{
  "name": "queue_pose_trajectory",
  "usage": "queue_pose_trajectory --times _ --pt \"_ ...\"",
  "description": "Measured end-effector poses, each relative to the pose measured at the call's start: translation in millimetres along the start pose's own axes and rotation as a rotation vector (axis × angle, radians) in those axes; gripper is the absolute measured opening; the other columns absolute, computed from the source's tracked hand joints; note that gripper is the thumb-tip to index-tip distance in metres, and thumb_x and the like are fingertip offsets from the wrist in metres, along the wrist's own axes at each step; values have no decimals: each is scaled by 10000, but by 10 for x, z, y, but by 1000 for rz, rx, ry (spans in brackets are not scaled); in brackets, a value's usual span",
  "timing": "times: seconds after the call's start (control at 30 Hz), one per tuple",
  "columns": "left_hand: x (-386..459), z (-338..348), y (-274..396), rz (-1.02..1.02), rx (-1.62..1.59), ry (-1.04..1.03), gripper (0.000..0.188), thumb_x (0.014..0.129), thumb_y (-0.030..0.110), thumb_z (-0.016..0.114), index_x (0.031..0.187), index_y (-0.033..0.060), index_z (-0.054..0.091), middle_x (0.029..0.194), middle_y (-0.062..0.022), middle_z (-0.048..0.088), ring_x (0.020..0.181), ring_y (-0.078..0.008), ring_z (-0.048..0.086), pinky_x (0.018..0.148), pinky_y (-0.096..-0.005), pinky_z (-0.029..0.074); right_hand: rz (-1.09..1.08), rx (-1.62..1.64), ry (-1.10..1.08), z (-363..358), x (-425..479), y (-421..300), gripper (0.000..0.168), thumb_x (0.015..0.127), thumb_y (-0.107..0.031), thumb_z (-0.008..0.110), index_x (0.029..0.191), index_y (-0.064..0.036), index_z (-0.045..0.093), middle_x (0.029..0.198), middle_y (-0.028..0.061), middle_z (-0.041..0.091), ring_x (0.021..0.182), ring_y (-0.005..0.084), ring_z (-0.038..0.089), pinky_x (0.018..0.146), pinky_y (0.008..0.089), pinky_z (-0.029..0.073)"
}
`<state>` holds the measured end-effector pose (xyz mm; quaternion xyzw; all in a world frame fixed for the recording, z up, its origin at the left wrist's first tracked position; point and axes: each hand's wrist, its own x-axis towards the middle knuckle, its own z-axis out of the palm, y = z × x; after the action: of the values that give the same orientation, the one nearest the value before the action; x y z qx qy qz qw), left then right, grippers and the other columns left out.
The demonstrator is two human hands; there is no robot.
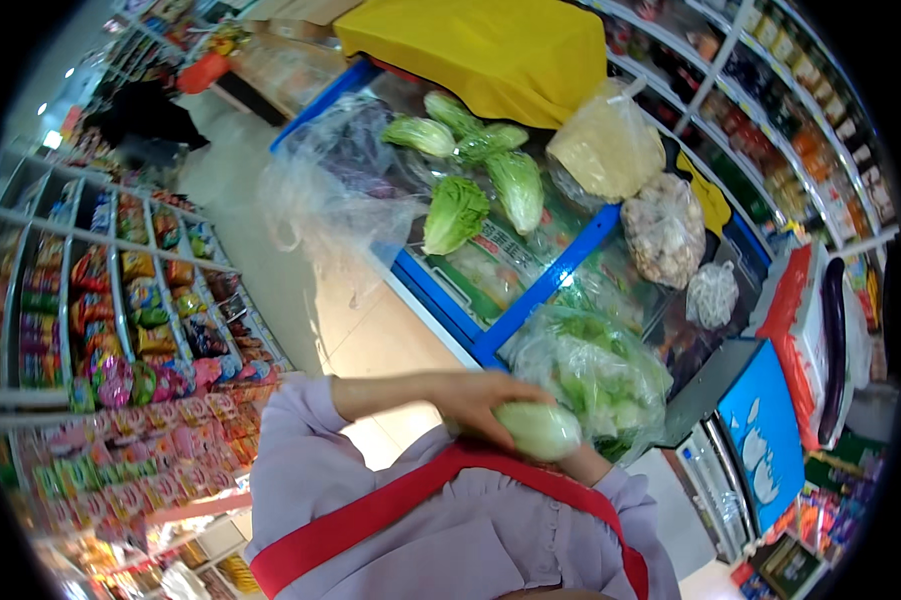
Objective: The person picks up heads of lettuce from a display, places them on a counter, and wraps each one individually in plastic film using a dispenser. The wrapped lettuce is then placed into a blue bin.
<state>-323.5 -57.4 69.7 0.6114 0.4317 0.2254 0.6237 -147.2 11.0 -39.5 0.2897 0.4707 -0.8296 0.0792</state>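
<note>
Close against my chest, my left hand (488, 409) grips a pale green head of cabbage (544, 431), apparently a napa cabbage in clear film. My right wrist (585, 463) shows just beyond the cabbage; the cabbage hides that hand. Beside them lies a clear plastic bag of leafy greens (593, 375). Farther off, on a blue-framed glass-topped chest (563, 266), several wrapped napa cabbages (516, 191) lie near a loose leafy lettuce (454, 214). Crumpled clear plastic bags (345, 195) hang over the chest's left edge.
A yellow cloth (480, 52) covers the chest's far end. Filled plastic bags (664, 229) lie at its right. A blue box (762, 435) and a long purple eggplant (833, 352) are at the right. Snack shelves (131, 300) stand left; a person in dark clothes (146, 120) is beyond.
</note>
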Motion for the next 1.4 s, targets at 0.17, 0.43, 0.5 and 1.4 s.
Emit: queue_pose_trajectory --times 0.17,0.43,0.5,1.4 --pt "-225 -1810 7 110 462 507 719 649 212 770 1287 80 465 1277 -122 509 1179 -288 475 987 -389 375 -39 -31 195 2 295 -381 129 895 -162 542 804 -73 517 646 -36 484 544 45 419 489 203 332" --pt "53 -3994 -1373 3 1388 811 729 612 -63 678 1272 177 481 1287 -39 493 1256 -273 395 1074 -497 259 -30 -58 299 -93 579 -554 121 887 -142 553 812 -48 532 667 -26 511 580 51 453 513 209 362" --pt "144 -4025 -1739 1 1327 819 666 669 7 697 1277 156 468 1326 -46 463 1282 -295 357 1074 -487 263 -65 -133 300 -157 674 -483 120 883 -138 555 818 -41 529 670 -17 519 592 59 466 524 216 376" --pt "-39 -1318 -2026 -207 -646 1366 435 913 146 535 1285 -39 405 1042 -79 542 933 -153 547 783 -271 487 -294 290 503 250 2649 -869 744 743 -170 737 1351 -104 315 1079 62 538 928 146 559 688 278 484"
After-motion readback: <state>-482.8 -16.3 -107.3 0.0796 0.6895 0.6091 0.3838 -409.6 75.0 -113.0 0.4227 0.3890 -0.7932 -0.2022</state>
